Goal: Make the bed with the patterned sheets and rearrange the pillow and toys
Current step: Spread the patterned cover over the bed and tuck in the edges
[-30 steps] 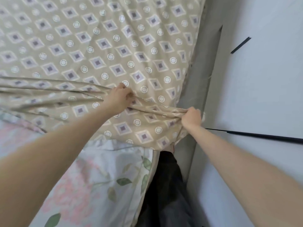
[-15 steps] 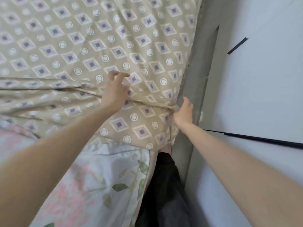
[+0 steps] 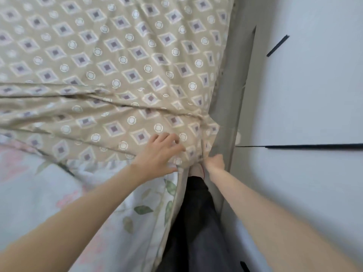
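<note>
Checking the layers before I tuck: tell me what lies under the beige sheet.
A floral sheet shows from under the lower edge of the beige sheet, at the bottom left. How far it runs beneath, and anything below it, is covered. The left hand rests on top.

Beige sheet (image 3: 121,61) showing purple diamonds, white rings; pale floral sheet (image 3: 59,193) showing pink blooms, green leaves.

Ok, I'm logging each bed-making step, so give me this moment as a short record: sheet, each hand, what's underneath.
sheet: patterned sheet spread over the bed, folds running to its near right corner
left: left hand flat on the sheet, fingers spread
right: right hand curled on the bunched corner, beside the grey panel
underneath: floral sheet showing below the hem
</note>
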Available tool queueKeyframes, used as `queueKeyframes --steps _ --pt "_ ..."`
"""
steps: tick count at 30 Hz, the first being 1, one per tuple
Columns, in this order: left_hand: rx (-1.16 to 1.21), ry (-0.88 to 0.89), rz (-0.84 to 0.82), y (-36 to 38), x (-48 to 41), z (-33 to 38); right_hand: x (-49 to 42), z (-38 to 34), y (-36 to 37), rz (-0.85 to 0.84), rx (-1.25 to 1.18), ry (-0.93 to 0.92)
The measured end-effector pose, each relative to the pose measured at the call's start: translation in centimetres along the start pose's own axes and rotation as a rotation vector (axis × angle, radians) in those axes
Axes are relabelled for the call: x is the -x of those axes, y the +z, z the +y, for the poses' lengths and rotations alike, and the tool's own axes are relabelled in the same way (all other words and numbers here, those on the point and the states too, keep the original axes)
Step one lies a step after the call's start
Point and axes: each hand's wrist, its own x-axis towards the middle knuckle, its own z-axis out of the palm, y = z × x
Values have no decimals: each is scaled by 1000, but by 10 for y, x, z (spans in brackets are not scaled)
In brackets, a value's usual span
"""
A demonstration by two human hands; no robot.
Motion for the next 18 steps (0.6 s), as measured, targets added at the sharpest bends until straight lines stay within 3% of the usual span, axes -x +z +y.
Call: queueKeyframes --steps 3,7,11,15,18 --pt "-48 -17 -75 14 -13 12 -12 14 8 -188 -140 204" --pt "-58 -38 -108 26 -25 18 -19 9 13 -325 -374 267" --pt "-103 5 -68 28 -28 19 -34 11 14 -227 -394 247" --pt "-250 105 -91 30 -31 28 -45 25 -2 72 -234 203" --pt "-359 205 -108 34 -33 30 -48 37 -27 200 -127 131"
